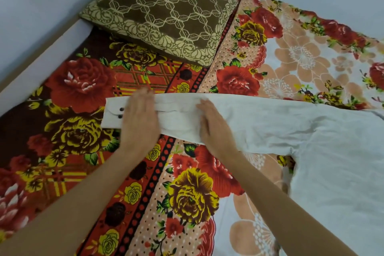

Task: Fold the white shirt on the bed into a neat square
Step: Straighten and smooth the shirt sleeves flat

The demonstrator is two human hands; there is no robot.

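Your white shirt [311,131] lies on the bed [193,189], its body at the right and one sleeve [178,114] stretched leftward over the floral sheet; the cuff [113,114], with two dark buttons [121,113], ends the sleeve at the left; your left hand [141,118] presses flat just beside the cuff, grip spread, fingers straight; your right hand [216,127] rests flat further along the sleeve, grip likewise spread; a brown patterned pillow [166,12] sits beyond.

Holds left hand [139,119] flat, palm down, fingers [145,98] straight and together; holds right hand [216,125] flat near it, palm down, fingers extended. Extends both bare forearms [83,197] forward, converging.
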